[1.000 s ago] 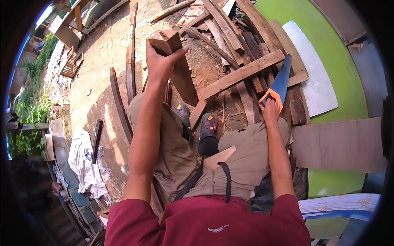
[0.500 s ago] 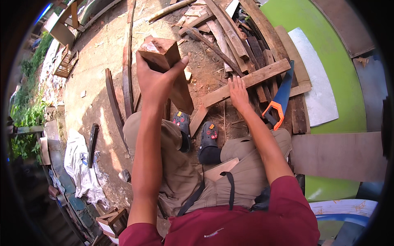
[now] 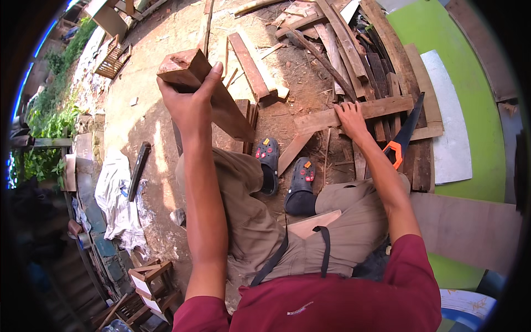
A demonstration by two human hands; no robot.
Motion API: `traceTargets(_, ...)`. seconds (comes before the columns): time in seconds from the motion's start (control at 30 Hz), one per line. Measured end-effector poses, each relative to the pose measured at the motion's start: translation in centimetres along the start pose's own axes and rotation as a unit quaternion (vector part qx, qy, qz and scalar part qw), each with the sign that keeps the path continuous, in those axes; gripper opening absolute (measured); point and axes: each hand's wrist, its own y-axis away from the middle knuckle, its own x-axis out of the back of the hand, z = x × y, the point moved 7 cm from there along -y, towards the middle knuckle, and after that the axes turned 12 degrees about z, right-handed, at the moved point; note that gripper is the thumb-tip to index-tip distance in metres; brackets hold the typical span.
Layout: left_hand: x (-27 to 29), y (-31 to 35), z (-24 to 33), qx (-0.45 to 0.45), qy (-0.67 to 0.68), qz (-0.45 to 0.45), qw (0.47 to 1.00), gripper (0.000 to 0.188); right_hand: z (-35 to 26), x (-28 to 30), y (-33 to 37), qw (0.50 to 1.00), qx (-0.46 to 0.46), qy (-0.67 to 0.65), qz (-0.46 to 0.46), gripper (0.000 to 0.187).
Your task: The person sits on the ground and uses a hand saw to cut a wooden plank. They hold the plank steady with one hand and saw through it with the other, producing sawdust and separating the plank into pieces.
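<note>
My left hand is raised and closed around the upper end of a thick reddish-brown wooden beam. The beam slants down to the right, its lower end near my left knee. Over to the right, my right hand lies on a flat wooden plank with its fingers stretched across the top. That plank rests across a pile of boards. Beside its right end is a handsaw with a dark blade and an orange and black handle. A small piece of pale wood lies in my lap.
A reddish wooden beam lies on the dirt ahead. Loose boards are heaped at the far right, beside a green panel and a white sheet. White cloth and a slatted wooden crate are on the left.
The beam in my left hand has moved left and tilts more. My view has shifted, so a beam on the ground beyond it now shows. My right hand stays on the plank.
</note>
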Motion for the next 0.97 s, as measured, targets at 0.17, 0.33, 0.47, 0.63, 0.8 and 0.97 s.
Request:
traceTargets(0.17, 1.1, 0.0, 1.6, 0.002, 0.054, 0.037, 0.998, 0.068, 1.3, 10.9, -3.8, 0.979, -0.096, -0.125, 0.128, 0.074)
traceTargets(0.33, 1.2, 0.6, 1.0, 0.038, 0.108, 0.013, 0.993, 0.076, 5.2, 22.4, -3.1, 0.903, -0.212, -0.2, 0.315, 0.072)
traceTargets(0.47, -1.1, 2.1, 1.1, 0.08, 0.139, -0.05, 0.986, 0.075, 10.3, 29.0, 0.8, 0.756, -0.298, -0.339, 0.474, 0.069)
traceTargets(0.63, -8.8, 6.2, 2.4, 0.009, 0.104, -0.138, 0.985, 0.077, 17.4, 36.9, 10.4, 0.645, -0.311, -0.376, 0.588, 0.037)
traceTargets(0.8, -14.5, 11.1, 3.1, -0.05, 0.058, -0.242, 0.967, 0.076, 16.2, 43.2, 22.1, 0.515, -0.335, -0.333, 0.716, 0.043)
traceTargets(0.97, -18.6, 18.9, 7.4, -0.116, 0.209, -0.365, 0.9, 0.074, 12.0, 48.5, 32.5, 0.627, -0.471, -0.152, 0.602, 0.054)
